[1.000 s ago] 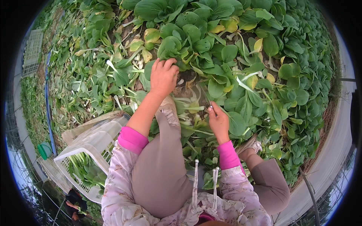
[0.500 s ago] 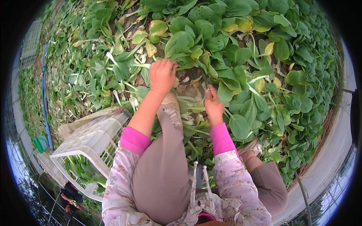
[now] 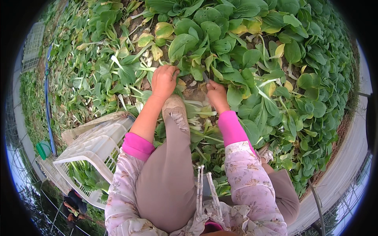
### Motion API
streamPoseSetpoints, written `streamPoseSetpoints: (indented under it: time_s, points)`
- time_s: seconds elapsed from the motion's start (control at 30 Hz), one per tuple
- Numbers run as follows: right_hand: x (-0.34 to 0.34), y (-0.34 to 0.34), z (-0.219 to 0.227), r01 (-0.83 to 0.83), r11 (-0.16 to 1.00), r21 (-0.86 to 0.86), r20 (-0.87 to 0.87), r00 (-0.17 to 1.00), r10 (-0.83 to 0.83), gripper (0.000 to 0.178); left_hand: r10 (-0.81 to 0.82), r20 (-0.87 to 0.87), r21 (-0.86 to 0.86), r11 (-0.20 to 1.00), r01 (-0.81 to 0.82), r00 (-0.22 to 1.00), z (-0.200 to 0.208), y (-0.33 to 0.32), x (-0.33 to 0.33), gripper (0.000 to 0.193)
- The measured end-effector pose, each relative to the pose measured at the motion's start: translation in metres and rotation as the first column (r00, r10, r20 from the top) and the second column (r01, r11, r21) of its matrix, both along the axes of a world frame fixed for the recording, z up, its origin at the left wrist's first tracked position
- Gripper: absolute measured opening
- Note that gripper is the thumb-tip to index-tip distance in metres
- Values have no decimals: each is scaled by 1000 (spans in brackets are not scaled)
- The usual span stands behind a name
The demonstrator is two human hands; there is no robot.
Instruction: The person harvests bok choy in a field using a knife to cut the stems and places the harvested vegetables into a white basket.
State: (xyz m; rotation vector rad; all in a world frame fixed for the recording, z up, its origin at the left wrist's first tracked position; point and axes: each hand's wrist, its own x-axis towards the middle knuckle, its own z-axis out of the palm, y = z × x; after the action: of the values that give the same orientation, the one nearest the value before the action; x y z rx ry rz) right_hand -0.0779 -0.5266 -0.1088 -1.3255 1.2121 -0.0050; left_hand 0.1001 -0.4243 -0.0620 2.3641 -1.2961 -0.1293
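Observation:
My right hand (image 3: 217, 95) is closed round a knife (image 3: 206, 77), its thin dark blade pointing up and to the left, low among the leaves. Left of it, my left hand (image 3: 164, 81) has its fingers curled at the near edge of a bok choy plant (image 3: 183, 47) with broad green leaves, some dotted with holes. The fingertips are partly hidden, but they seem to grip the plant's lower leaves. Between my hands lie bare soil and yellowed scraps. Pale cut stalks (image 3: 201, 110) lie by my shoe (image 3: 176, 110).
A white plastic crate (image 3: 94, 151) lies tilted at my left, with greens (image 3: 87, 175) inside. Uncut bok choy (image 3: 315, 78) grows densely to the right. A blue hose (image 3: 48, 102), a green container (image 3: 43, 149) and another crate (image 3: 33, 47) are at the left. Another person (image 3: 73, 206) is at lower left.
My right hand with the knife has moved left and slightly up, toward my left hand. My left hand has shifted a little left, and the plant's nearest leaves have tilted with it.

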Motion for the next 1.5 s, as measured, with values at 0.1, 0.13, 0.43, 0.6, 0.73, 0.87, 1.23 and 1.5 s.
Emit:
streamPoseSetpoints:
  time_s: [0.1,0.13,0.43,0.6,0.73,0.87,1.23,1.5]
  points:
    - [-33,0,-13,-543,671,-504,-338,840,425,38,-5,-7,5,1000,5,1000,16,-8,-13,12]
    - [-17,20,41,-483,848,-219,-326,855,403,34,72,-2,46,996,-72,997,15,20,-8,12]
    - [-82,47,123,428,864,265,364,786,-501,39,2,-880,-76,986,-145,475,122,32,-45,17]
    - [-86,48,166,434,835,339,687,492,-534,36,-58,-951,-43,997,56,302,139,26,-70,18]
    - [-105,50,178,413,873,258,647,597,-473,35,-138,-906,-38,968,248,401,137,20,-80,15]
    - [-104,63,175,519,830,206,572,624,-532,28,-362,-636,-83,910,406,681,134,17,-96,23]
    - [-148,75,118,559,829,9,369,769,-522,43,-489,-589,261,638,724,643,163,-74,-124,39]
    - [-148,62,77,103,875,-474,-95,981,-167,35,-537,4,391,777,493,843,68,-88,-85,36]
